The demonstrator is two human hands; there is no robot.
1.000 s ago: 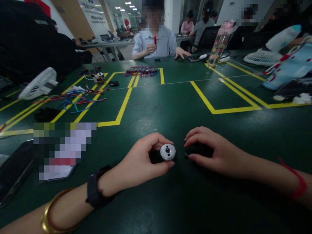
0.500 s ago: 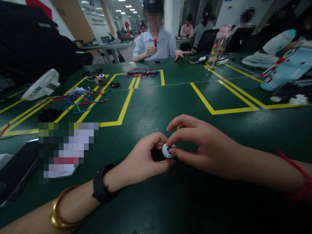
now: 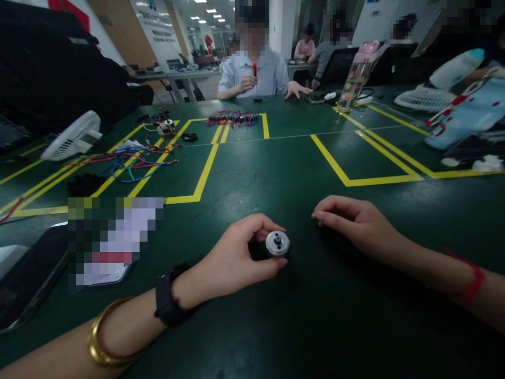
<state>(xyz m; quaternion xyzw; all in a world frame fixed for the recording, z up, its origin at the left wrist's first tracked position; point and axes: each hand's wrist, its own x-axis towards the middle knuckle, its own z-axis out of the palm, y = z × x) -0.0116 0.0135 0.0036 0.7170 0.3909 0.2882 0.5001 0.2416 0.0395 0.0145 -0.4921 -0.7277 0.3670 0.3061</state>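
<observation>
In the head view, my left hand (image 3: pixel 240 247) grips a small motor (image 3: pixel 278 243) between thumb and fingers, close above the green table. The motor's round silver end faces up, with a dark boss in its middle and small dark holes beside it. My fingers hide most of its side. To the right, apart from the motor, my right hand (image 3: pixel 351 223) is low over the table. Its thumb and fingertips are drawn together. Whether anything small is pinched there is hidden.
Left of my hands lie a blurred-out phone-like object (image 3: pixel 114 247) and a dark phone (image 3: pixel 35 273). Loose wires (image 3: pixel 134 163), a wire bundle (image 3: pixel 232 118) and a white fan (image 3: pixel 73 137) lie beyond. A co-worker (image 3: pixel 254 73) opposite holds an orange-handled screwdriver (image 3: pixel 254 69). A bottle (image 3: pixel 357 79) stands right.
My right hand has left the motor's end and moved right, down toward the table, its fingers closing together. The motor stays in my left hand, its silver end now uncovered.
</observation>
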